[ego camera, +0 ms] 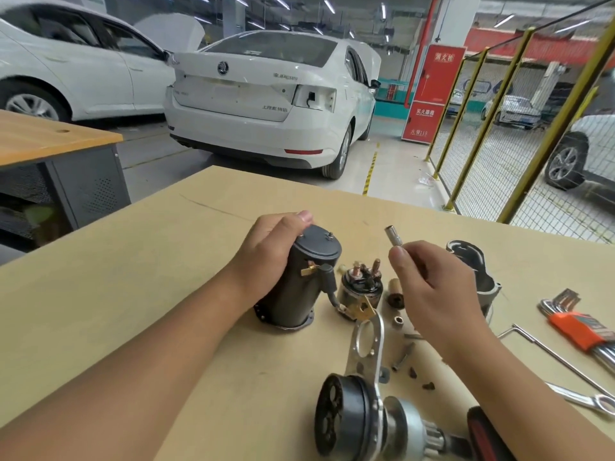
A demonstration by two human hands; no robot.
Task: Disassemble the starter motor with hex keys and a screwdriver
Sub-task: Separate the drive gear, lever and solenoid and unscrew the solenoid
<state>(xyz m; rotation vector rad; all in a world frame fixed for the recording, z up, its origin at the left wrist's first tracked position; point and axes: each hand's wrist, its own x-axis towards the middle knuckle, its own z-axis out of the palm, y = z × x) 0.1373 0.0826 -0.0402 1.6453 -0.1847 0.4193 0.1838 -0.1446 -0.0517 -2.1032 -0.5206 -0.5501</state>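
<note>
The black cylindrical motor housing (pixel 301 284) stands upright on the cardboard-covered table (pixel 133 294). My left hand (pixel 269 251) grips its upper part from the left. My right hand (pixel 436 284) holds a small silver socket tool (pixel 392 237) above the table, its tip pointing up and left. The solenoid (pixel 361 291) with copper terminals stands just right of the housing. The drive gear assembly (pixel 359 424) with its metal bracket lies at the near edge.
An aluminium nose housing (pixel 472 261) sits behind my right hand. An orange hex key set (pixel 579 327), a loose L-shaped key (pixel 559 357) and a spanner (pixel 585 399) lie at the right. Small bolts (pixel 404 356) and bushings are scattered mid-table. A red-handled screwdriver (pixel 489 437) lies near.
</note>
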